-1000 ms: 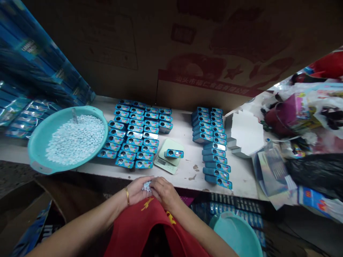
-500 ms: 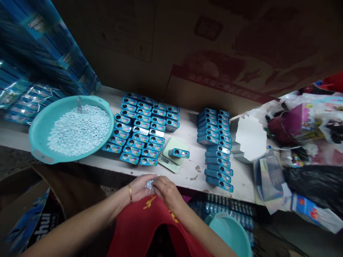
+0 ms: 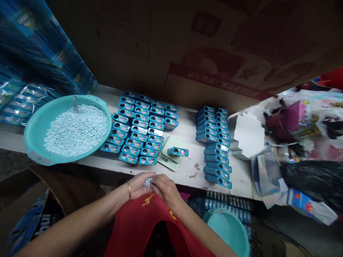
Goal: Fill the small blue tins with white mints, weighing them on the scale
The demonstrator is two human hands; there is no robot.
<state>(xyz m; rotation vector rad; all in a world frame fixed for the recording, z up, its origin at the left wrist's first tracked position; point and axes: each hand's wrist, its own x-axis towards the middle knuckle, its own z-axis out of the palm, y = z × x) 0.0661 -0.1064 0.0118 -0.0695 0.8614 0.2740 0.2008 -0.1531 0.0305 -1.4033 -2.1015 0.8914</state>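
Observation:
My left hand (image 3: 138, 184) is cupped at the table's front edge and holds a small heap of pale blue candy tablets (image 3: 147, 181). My right hand (image 3: 164, 186) rests against it, fingertips pinched in the tablets. Just beyond the hands a single blue tin (image 3: 178, 152) lies on a small green scale (image 3: 171, 157). A teal basin (image 3: 34, 135) full of the same tablets sits at the left. Several blue tins in rows (image 3: 142, 132) lie between the basin and the scale.
A second group of stacked blue tins (image 3: 214, 142) lies right of the scale, beside folded white card (image 3: 248, 134). Cardboard boxes (image 3: 214, 53) wall the back. Bags and clutter (image 3: 308, 142) fill the right. Another teal basin (image 3: 227, 232) sits below the table edge.
Both hands stay together at the table edge with the tablets. Only the camera has shifted slightly.

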